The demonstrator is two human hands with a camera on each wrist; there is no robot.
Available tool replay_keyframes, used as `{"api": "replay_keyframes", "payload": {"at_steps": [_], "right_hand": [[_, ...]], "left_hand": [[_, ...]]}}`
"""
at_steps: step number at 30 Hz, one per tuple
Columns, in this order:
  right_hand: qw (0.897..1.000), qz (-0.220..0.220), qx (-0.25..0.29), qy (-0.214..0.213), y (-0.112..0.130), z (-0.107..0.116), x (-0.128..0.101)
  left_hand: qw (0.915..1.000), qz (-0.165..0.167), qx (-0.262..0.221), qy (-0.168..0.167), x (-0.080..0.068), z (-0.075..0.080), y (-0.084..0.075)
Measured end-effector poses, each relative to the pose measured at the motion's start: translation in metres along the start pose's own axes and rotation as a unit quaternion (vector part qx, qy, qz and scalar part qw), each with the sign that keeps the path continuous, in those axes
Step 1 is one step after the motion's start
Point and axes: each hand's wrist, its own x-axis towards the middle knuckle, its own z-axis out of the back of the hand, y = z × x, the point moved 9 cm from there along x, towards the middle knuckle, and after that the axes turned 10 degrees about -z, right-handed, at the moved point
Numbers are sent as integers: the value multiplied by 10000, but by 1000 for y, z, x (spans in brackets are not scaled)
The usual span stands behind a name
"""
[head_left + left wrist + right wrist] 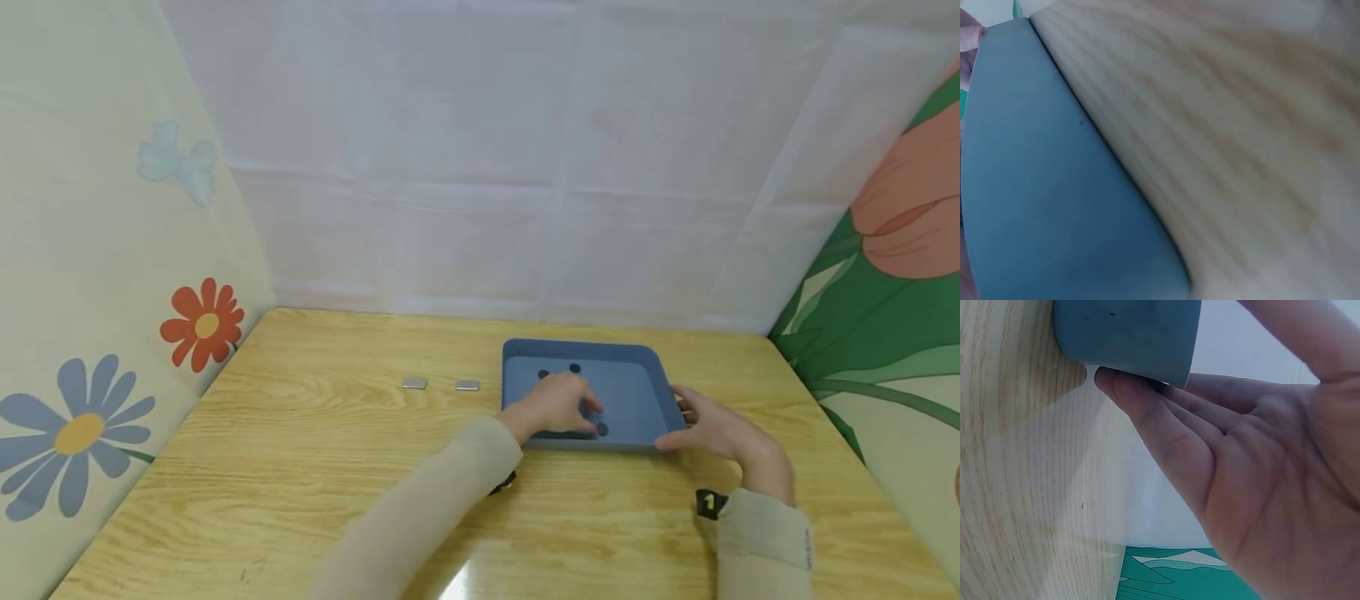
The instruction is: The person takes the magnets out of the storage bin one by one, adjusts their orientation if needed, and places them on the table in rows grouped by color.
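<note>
A shallow blue tray (630,383) lies on the wooden table, with several small dark round discs (575,367) on its floor. My left hand (557,404) reaches over the front left of the tray, thumb and fingers parted in a curve. One dark disc (602,429) is right at the thumb tip. The left wrist view catches only the tray's outer wall (1054,162) at close range. At the tray's right end, my right hand (712,425) grips the front corner, thumb at the front and fingers along the side. Those fingers (1166,431) touch the wall in the right wrist view.
Two small grey rectangular pieces (415,383) lie side by side left of the tray. A white sheet (450,167) hangs behind the table (300,433). Flower-patterned cloths stand at both sides.
</note>
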Motion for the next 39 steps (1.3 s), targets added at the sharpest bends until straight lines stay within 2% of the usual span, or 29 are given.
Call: {"api": "replay_keyframes", "payload": {"at_steps": [12,21,32,39], "right_hand": [[10000,9,-65,-16,2,1,0],[10000,-36,-76,-14,3,0,1],[9999,-84,-113,-32,-1,-1,1],[9999,-89,-69,-15,-3,0,0]], "left_hand": [[9991,431,-48,33,10,-6,1],[9982,569,-208,29,10,-10,5],[9959,403,-812,-1,9,-9,-1],[9955,196,-866,-331,9,1,-1]]}}
